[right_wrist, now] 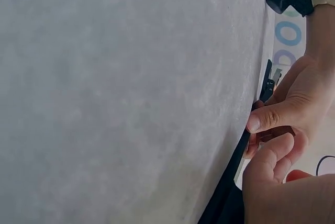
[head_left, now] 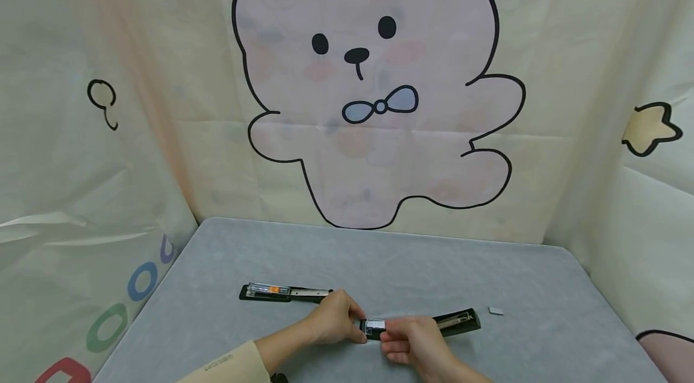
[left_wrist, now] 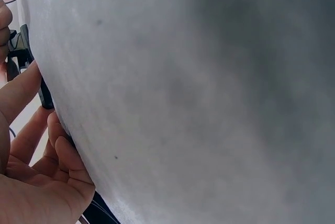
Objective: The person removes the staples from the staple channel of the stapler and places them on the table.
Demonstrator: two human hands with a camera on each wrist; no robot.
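Observation:
A black stapler [head_left: 458,321] lies folded open on the table, its long metal part stretching to the right. My left hand [head_left: 337,318] pinches its left end between thumb and fingers. From the other side my right hand [head_left: 414,341] holds the stapler near its middle, fingers curled, covering part of it. Between the hands a bright silver piece [head_left: 375,325] shows on the stapler. What sits between the right fingertips I cannot tell. In the left wrist view the stapler's dark edge [left_wrist: 46,96] appears at the left fingertips. The right wrist view shows both hands close together.
A second black stapler [head_left: 265,292], with a clear and orange part, lies opened out behind my left hand. A small silver-grey strip [head_left: 496,311] rests right of the held stapler. Printed cloth walls [head_left: 612,208] surround the grey table [head_left: 412,262] at back and sides.

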